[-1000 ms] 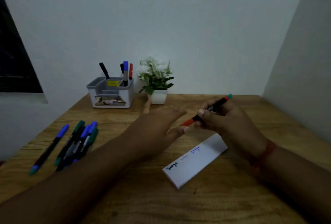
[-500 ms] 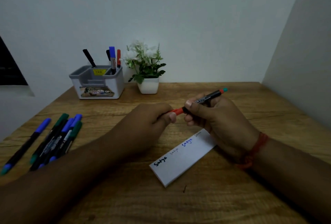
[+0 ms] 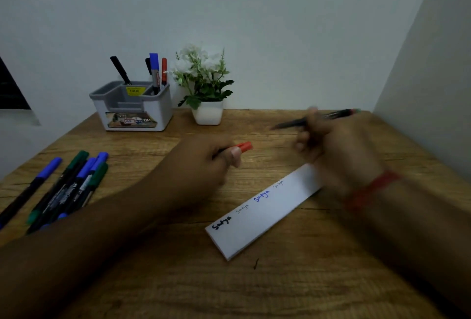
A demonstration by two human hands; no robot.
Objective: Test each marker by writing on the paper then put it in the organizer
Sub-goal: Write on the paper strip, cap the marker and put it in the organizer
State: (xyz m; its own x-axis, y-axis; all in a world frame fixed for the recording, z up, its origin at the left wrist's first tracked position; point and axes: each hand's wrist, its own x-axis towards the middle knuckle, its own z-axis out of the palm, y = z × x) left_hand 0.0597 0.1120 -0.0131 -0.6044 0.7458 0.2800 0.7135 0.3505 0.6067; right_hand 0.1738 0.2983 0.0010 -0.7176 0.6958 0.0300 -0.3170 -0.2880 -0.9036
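Step in hand: uncapping. The left hand (image 3: pixel 204 163) pinches the red cap (image 3: pixel 244 146) between thumb and curled fingers, clear of the pen. The right hand (image 3: pixel 339 150), at about 2 o'clock from the paper, has its grip closed round the marker (image 3: pixel 313 120), which lies roughly level, bare tip pointing toward 9 o'clock. The right hand is motion-blurred, so the exact finger placement cannot be read; the barrel appears dark with a red and green end.

The paper (image 3: pixel 265 209) lies diagonally on the bench (image 3: pixel 305 280) between the two forearms, bearing four written samples along its upper edge, with blank space left toward its 2 o'clock end under the right wrist.

The organizer (image 3: pixel 132 107) stands at 11 o'clock against the wall, four markers upright in its rear compartments. A cluster of untested markers (image 3: pixel 66 186) lies at 9 o'clock beside the left forearm. A potted plant (image 3: pixel 204 89) stands just beside the organizer.

Judgement: the task is partly done. The next move calls for tilting the tip down onto the blank part of the strip, writing, then recapping with the left hand before the marker goes to the organizer.
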